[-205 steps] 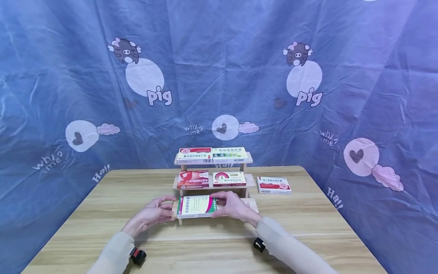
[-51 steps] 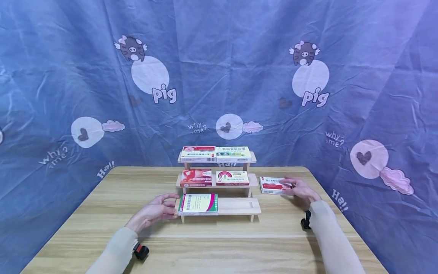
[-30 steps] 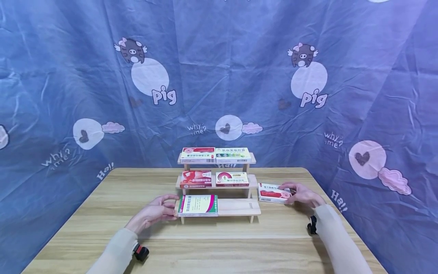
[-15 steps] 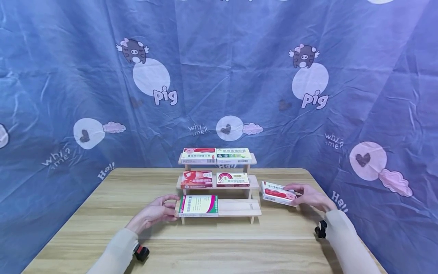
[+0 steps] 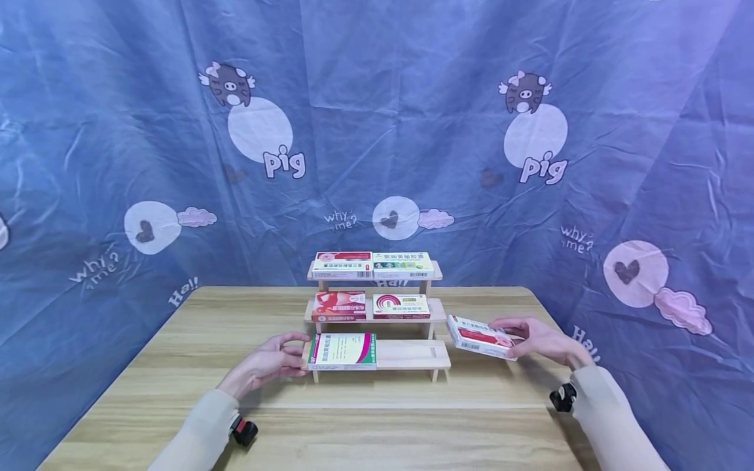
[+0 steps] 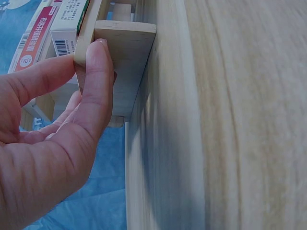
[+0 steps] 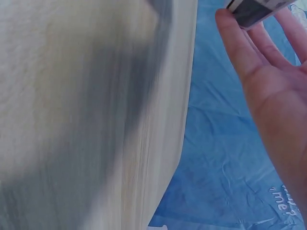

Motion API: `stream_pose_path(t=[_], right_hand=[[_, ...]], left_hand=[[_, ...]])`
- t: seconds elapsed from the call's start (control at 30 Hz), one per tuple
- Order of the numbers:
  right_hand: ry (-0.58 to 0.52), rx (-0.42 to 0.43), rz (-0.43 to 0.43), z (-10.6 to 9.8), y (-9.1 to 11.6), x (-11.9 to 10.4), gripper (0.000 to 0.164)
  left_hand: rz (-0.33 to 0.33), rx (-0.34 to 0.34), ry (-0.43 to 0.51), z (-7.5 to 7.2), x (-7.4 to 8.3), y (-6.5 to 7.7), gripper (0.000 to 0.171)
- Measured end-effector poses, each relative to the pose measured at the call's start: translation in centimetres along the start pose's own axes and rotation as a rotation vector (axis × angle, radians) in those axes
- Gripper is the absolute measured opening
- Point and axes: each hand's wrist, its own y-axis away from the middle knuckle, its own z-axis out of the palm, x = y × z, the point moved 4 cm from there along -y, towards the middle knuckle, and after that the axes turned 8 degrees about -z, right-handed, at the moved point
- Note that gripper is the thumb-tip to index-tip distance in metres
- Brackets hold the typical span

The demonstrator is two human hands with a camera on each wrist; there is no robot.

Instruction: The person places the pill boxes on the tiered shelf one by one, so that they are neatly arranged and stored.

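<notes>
My left hand (image 5: 268, 363) pinches the left end of the bottom step of a wooden tiered stand (image 5: 412, 354); the left wrist view shows thumb and forefinger on the board's edge (image 6: 86, 45). Beside those fingers, a green, white and magenta medicine box (image 5: 343, 350) lies on that step's left half. My right hand (image 5: 544, 340) grips the right end of a red and white medicine box (image 5: 480, 336), which is raised above the table to the right of the stand and tilted. Only a corner of this box (image 7: 252, 10) shows in the right wrist view.
On the middle step lie a red box (image 5: 338, 306) and a white box with red arcs (image 5: 401, 306). The top step bears a red and white box (image 5: 342, 264) and a green and white box (image 5: 403, 264). A blue curtain (image 5: 377, 144) hangs behind the wooden table (image 5: 377, 432).
My right hand has gone from the green, white and magenta box to the red and white box, taken hold of it and lifted it off the table. My left hand stays at the stand.
</notes>
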Motion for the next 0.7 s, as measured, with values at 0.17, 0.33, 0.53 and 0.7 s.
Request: stream_pose_path(t=[0.17, 0.33, 0.53, 0.7], right_hand=[[-0.073, -0.059, -0.028, 0.5, 0.4, -0.4, 0.067], [-0.074, -0.087, -0.029, 1.4, 0.4, -1.0, 0.065], [-0.060, -0.086, -0.035, 2.5, -0.4, -1.8, 0.065], [-0.072, -0.093, -0.043, 3.4, -1.1, -2.3, 0.065]], left_hand=[[-0.010, -0.005, 0.002, 0.0, 0.0, 0.0, 0.069], [-0.013, -0.011, 0.000, 0.0, 0.0, 0.1, 0.069], [-0.009, -0.001, -0.010, -0.1, 0.0, 0.1, 0.069], [-0.009, 0.001, -0.011, -0.3, -0.2, -0.1, 0.068]])
